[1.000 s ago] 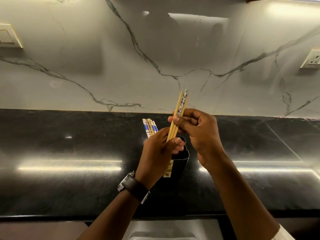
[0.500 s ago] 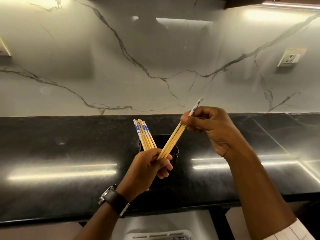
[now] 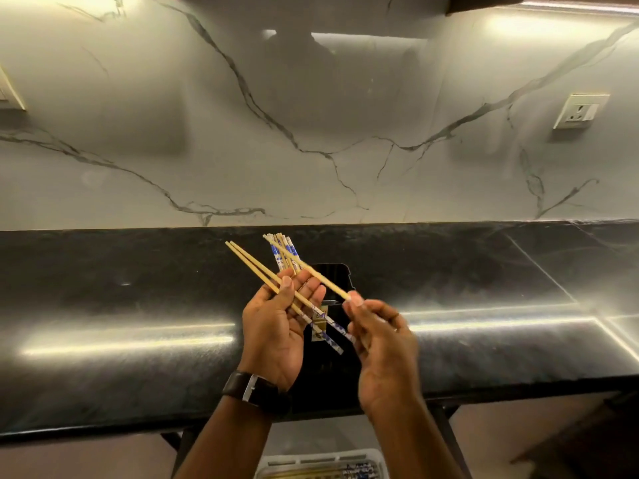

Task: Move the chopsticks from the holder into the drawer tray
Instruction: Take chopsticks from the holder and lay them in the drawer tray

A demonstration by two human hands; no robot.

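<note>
Now both hands hold chopsticks above the black holder (image 3: 332, 288) on the dark countertop (image 3: 121, 305).
Palm up, the left hand (image 3: 276, 326) lies half open, thumb pressing two chopsticks (image 3: 262, 274) across its fingers, their patterned ends low. The right hand (image 3: 378, 337) pinches one chopstick (image 3: 311, 269) at its thin end between thumb and fingertip. More chopsticks (image 3: 285, 254) stand in the holder; a white drawer tray (image 3: 321, 464) shows below.

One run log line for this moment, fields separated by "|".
left hand: holds chopstick pair | right hand: pinches one chopstick | holder: more chopsticks inside | drawer tray: below counter
</note>
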